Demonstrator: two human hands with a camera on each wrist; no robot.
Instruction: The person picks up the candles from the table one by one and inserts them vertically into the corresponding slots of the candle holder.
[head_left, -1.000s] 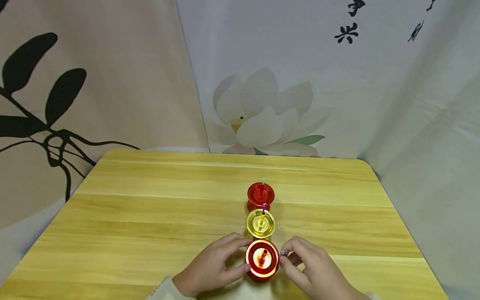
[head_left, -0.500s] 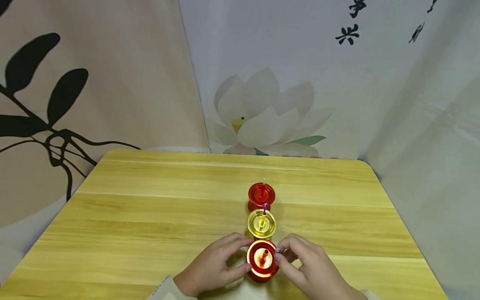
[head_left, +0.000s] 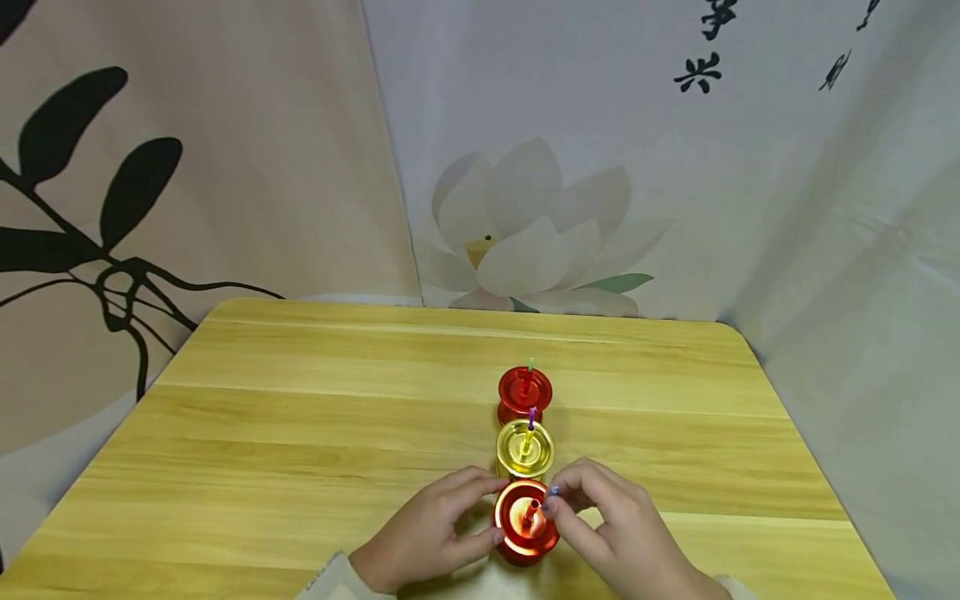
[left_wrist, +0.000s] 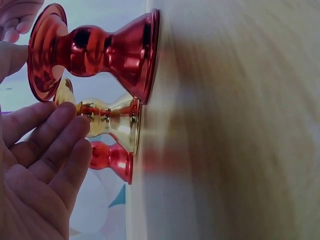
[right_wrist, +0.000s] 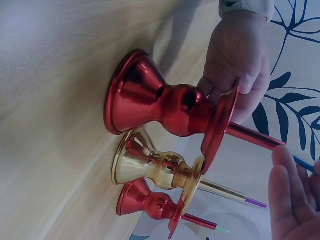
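Nearest me stands a shiny red candlestick [head_left: 512,546] with an upright tube in its dish, seen side-on in the left wrist view. My left hand [head_left: 431,525] holds its dish rim at the left, thumb and forefinger on the edge. Between thumb and forefinger my right hand [head_left: 622,521] pinches a thin blue candle [right_wrist: 304,164]. In the right wrist view those fingertips sit right at the tube's top. The candle is mostly hidden by the fingers. Behind stands a gold candlestick [head_left: 508,450] bearing a purple candle [head_left: 532,417].
A second red candlestick [head_left: 510,392] with a green candle [head_left: 531,364] stands farthest back, in line with the other two. All stand on a wooden table [head_left: 300,417]. Printed cloth [head_left: 315,167] hangs behind and beside it.
My right hand has moved slightly left and up with the blue candle, from beside the near dish to over its rim by the tube. My left hand keeps its hold.
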